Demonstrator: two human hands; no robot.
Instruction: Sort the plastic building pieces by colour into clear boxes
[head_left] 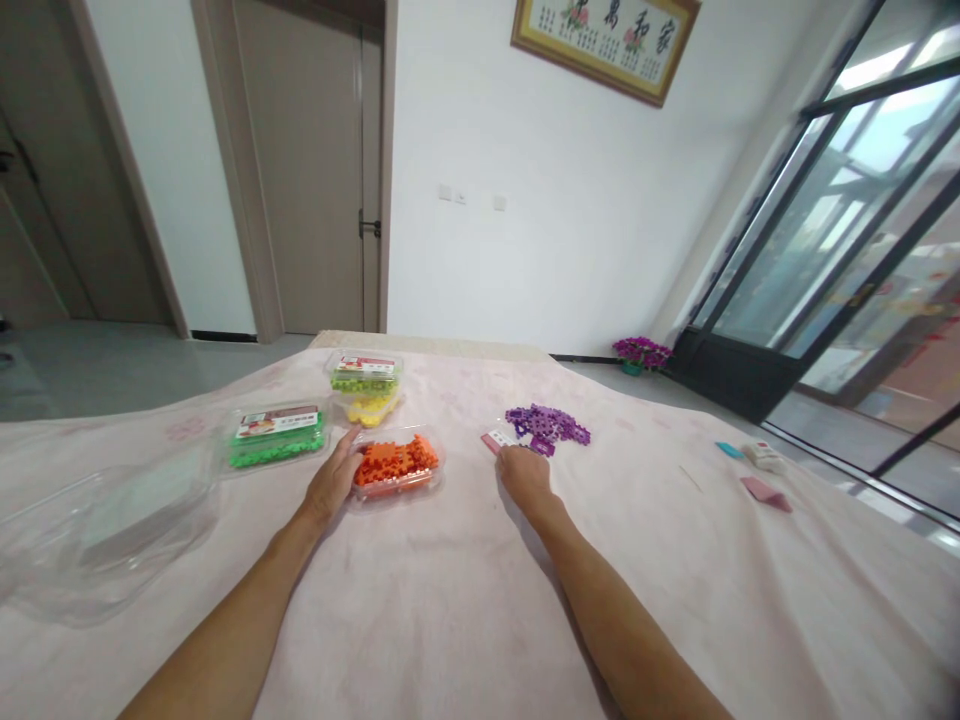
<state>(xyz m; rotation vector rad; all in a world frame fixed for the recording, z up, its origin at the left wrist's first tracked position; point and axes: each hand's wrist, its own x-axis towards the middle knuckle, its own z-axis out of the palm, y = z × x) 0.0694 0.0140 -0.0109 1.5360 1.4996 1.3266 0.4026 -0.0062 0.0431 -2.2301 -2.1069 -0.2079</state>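
Observation:
My left hand [335, 482] is at the left side of a clear plastic box [397, 490], its fingers closed on the edge. Orange interlocking pieces [395, 460] fill this box. On the right, my right hand [523, 474] is closed, knuckles up, at the near end of a white and red label [498, 440]. Its fingertips are mostly hidden, but they appear to pinch the label. Just beyond it lies a loose pile of purple interlocking pieces [551, 424].
Left of the orange box sits a lidded box of green pieces [276, 436]. Behind are stacked boxes of lime [365, 372] and yellow pieces [369, 408]. A large clear container [112, 530] lies at left. A pink cloth piece [766, 494] and small white object [763, 456] lie far right.

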